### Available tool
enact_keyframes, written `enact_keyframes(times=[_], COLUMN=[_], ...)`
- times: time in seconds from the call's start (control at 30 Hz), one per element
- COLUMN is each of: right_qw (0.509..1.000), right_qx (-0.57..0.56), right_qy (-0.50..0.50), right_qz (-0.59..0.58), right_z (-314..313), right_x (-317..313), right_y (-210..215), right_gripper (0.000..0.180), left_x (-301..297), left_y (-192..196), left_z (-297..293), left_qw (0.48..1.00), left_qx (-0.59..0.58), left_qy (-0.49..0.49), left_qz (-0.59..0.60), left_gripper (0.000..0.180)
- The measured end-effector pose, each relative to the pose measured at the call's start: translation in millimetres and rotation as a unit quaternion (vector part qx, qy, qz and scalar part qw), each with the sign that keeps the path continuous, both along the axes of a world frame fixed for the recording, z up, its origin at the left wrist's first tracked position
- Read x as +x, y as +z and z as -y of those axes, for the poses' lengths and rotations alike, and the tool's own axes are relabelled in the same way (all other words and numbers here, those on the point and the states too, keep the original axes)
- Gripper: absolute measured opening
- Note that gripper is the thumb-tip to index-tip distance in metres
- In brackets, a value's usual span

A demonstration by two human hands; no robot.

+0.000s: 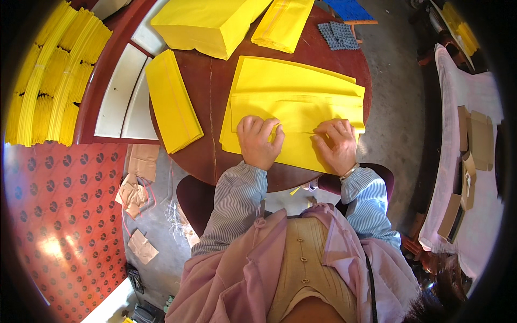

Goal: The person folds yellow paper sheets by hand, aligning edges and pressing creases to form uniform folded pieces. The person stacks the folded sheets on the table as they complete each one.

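A loose stack of thin yellow paper-like sheets [296,81] lies on the round dark red table [194,81] in front of me. The near part of the top yellow sheet [299,116] is folded over, with its edge running between my hands. My left hand [260,141] rests at the left part of that edge, fingers curled and thumb close to the forefinger. Farther right along the edge, my right hand [338,144] is closed too, its thumb on the near side. The fingertips partly hide the sheet's edge.
A bundle of folded yellow sheets [172,102] lies at the table's left. A large yellow block [199,27] and another folded bundle [283,24] sit at the far side, near a grey textured pad [337,36]. Cardboard boxes [479,140] stand on a pink-covered surface at right.
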State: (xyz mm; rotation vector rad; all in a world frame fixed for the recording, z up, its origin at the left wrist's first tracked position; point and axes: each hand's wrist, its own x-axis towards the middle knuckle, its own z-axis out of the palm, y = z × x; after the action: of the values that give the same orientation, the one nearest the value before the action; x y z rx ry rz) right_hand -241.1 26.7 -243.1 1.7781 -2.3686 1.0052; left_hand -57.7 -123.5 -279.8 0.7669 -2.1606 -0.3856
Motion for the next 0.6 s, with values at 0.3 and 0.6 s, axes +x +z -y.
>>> enact_keyframes(times=[0.3, 0.6], right_qw=[0.997, 0.997], right_qx=[-0.039, -0.05], right_qy=[0.038, 0.026], right_qz=[-0.048, -0.045], right_z=[64.8, 40.4], right_x=[35.7, 33.0], right_y=[-0.4, -8.0], right_gripper=[0.031, 0.017], left_x=[-3.1, 23.5], left_y=[-2.3, 15.3], left_z=[-1.2, 1.9], left_qw=[0.999, 0.999], left_qx=[-0.02, 0.001], left_qy=[0.015, 0.011], left_qz=[0.028, 0.044], left_gripper=[0.02, 0.02])
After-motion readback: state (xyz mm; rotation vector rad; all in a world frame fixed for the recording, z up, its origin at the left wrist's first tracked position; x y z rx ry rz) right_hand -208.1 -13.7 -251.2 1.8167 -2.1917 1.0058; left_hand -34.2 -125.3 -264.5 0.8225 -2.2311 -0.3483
